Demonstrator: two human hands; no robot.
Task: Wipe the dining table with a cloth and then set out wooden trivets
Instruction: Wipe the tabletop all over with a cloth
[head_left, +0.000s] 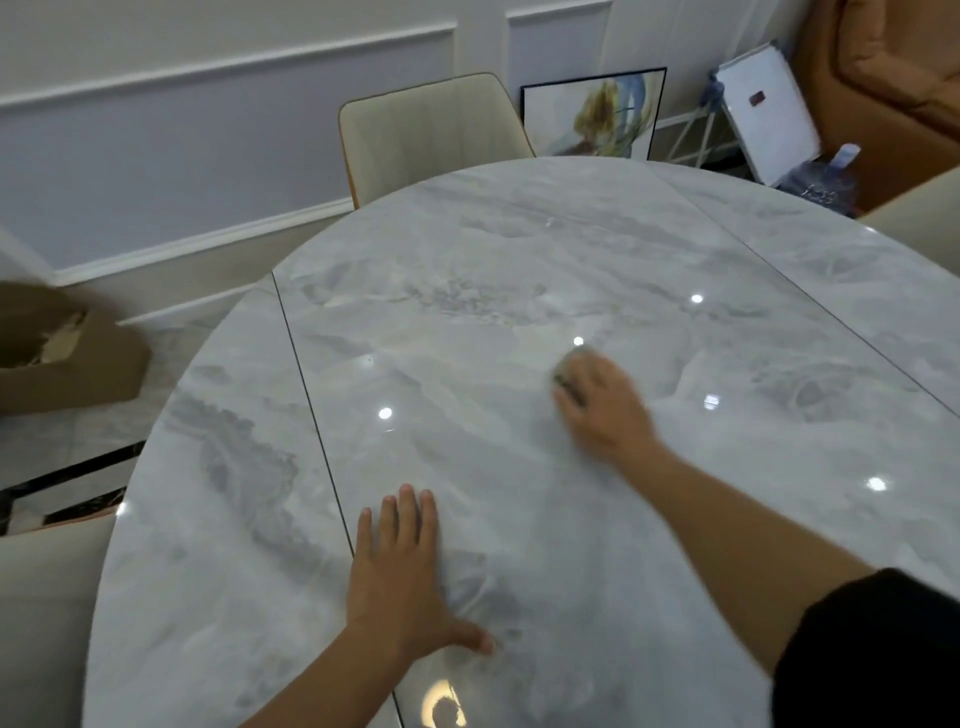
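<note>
Head view — steeply down, table (467, 312) near

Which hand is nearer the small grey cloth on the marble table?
Right. The right hand presses on the small grey cloth; the left hand lies flat on the marble table, apart from it, closer to the person.

Cream chair (434, 132) at far edge; framed picture (592, 117) against wall; cardboard box (62, 358) left.

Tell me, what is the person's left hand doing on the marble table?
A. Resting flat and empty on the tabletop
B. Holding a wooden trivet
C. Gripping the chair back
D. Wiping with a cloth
A: the left hand lies palm down with fingers spread on the table, holding nothing, while the right hand presses the cloth farther out.
</note>
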